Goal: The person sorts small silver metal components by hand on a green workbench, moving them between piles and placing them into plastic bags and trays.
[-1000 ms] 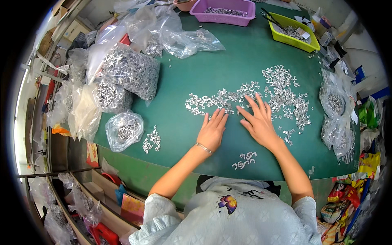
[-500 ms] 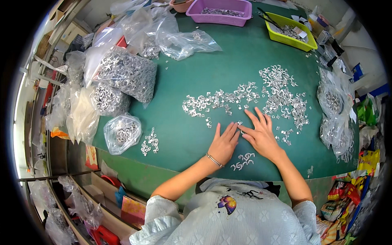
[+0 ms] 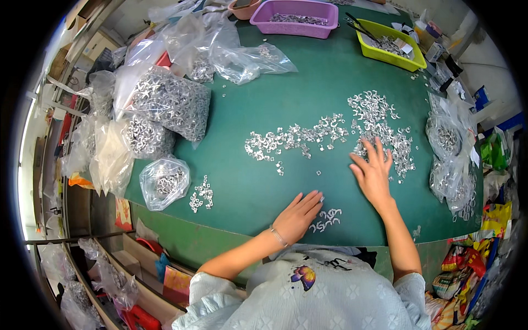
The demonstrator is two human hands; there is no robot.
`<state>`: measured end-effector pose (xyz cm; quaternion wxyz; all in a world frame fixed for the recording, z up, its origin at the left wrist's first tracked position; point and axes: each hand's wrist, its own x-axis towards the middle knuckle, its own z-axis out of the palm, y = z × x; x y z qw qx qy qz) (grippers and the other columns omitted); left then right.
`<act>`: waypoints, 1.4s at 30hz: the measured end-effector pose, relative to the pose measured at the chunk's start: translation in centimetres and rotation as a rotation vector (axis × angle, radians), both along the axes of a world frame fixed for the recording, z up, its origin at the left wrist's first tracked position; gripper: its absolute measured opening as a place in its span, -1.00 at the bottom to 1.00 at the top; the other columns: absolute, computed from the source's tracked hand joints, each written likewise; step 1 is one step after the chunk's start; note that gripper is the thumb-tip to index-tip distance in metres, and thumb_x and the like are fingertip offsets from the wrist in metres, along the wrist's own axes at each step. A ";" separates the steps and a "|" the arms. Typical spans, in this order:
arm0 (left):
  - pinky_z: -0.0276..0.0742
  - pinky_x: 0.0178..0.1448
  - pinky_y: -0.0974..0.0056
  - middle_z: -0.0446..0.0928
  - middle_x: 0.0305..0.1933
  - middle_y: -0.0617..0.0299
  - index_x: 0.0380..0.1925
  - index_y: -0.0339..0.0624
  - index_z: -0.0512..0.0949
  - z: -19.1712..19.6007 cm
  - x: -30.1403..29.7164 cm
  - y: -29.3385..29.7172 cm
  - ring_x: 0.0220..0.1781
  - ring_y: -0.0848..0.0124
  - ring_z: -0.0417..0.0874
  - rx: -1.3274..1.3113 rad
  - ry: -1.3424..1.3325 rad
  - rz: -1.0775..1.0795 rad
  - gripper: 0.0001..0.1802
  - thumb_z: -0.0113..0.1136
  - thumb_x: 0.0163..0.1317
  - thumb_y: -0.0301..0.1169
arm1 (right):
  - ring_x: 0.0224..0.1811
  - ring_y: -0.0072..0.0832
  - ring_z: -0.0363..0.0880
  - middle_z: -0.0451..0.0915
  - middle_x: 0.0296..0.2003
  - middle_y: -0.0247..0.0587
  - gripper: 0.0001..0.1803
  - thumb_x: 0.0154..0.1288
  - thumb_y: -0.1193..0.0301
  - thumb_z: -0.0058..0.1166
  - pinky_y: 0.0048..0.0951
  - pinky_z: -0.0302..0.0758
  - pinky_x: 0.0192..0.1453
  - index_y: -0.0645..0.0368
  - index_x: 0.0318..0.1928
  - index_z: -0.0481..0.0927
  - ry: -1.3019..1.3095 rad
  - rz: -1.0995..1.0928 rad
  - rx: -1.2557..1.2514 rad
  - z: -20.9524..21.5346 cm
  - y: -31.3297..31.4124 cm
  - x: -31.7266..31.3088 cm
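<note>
My left hand lies low over the green table, its fingers stretched out flat and close together. At its fingertips is a tiny silvery spot that I cannot make out. Just beside it is a small group of curved silver metal pieces, partly covered by the fingers. My right hand has its fingers spread, with the tips at the lower part of a heap of small silver metal pieces. Left of that heap stretches a looser band of similar pieces. One single piece lies between the hands.
On the left stand a full plastic bag of metal pieces, a small opened bag and a little pile. A purple tray and a yellow-green tray are at the back. More bags line the right edge.
My hands have parted. The left has drawn back toward the table's near edge, to the curved pieces; the right has moved right and away to the heap.
</note>
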<state>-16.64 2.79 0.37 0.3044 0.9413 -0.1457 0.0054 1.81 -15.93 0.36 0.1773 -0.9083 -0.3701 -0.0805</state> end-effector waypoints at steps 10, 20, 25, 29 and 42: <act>0.06 0.41 -0.29 0.29 0.35 0.01 0.05 -0.33 0.47 -0.2 6.5 5.2 0.41 -0.02 0.24 0.158 -0.220 0.533 -0.59 0.08 0.15 -0.59 | 0.47 0.01 0.00 0.21 0.35 -0.10 -0.50 0.23 0.23 0.19 0.17 0.01 0.42 -0.08 0.20 0.51 0.058 0.328 0.038 -0.2 8.9 -0.3; 0.02 0.39 -0.38 0.20 0.40 0.01 0.10 -0.34 0.45 -1.9 7.9 6.2 0.44 -0.11 0.14 0.501 -0.154 0.643 -0.55 0.06 0.15 -0.53 | 0.40 0.03 0.12 0.35 0.23 -0.04 -0.69 0.17 0.48 0.18 0.07 0.10 0.37 0.06 -0.03 0.65 0.072 0.270 0.293 -0.3 10.3 0.9; 0.06 0.37 -0.35 0.26 0.33 0.04 0.08 -0.28 0.45 -2.2 7.0 5.6 0.42 -0.08 0.16 0.488 -0.168 0.585 -0.62 0.08 0.25 -0.45 | 0.36 -0.06 0.20 0.41 0.16 -0.11 -0.80 0.10 0.49 0.22 0.05 0.13 0.36 0.10 -0.20 0.67 -0.017 0.366 0.276 -2.0 13.8 1.5; 0.01 0.40 -0.33 0.29 0.30 -0.01 0.04 -0.30 0.49 -1.2 5.0 5.5 0.43 -0.07 0.14 0.318 -0.132 0.599 -0.60 0.08 0.15 -0.52 | 0.29 -0.11 0.29 0.49 0.05 -0.19 -0.83 0.08 0.52 0.23 0.02 0.15 0.34 0.09 -0.25 0.66 -0.013 0.300 0.321 -1.5 11.0 1.7; 0.10 0.40 -0.22 0.44 0.11 0.09 -0.18 -0.19 0.62 -2.7 9.0 8.5 0.31 0.05 0.34 0.201 -0.322 0.679 -0.80 0.19 0.18 -0.45 | 0.22 -0.20 0.32 0.51 -0.02 -0.24 -0.83 0.05 0.45 0.29 0.00 0.12 0.31 0.12 -0.30 0.65 0.053 0.243 0.308 -1.6 10.4 1.3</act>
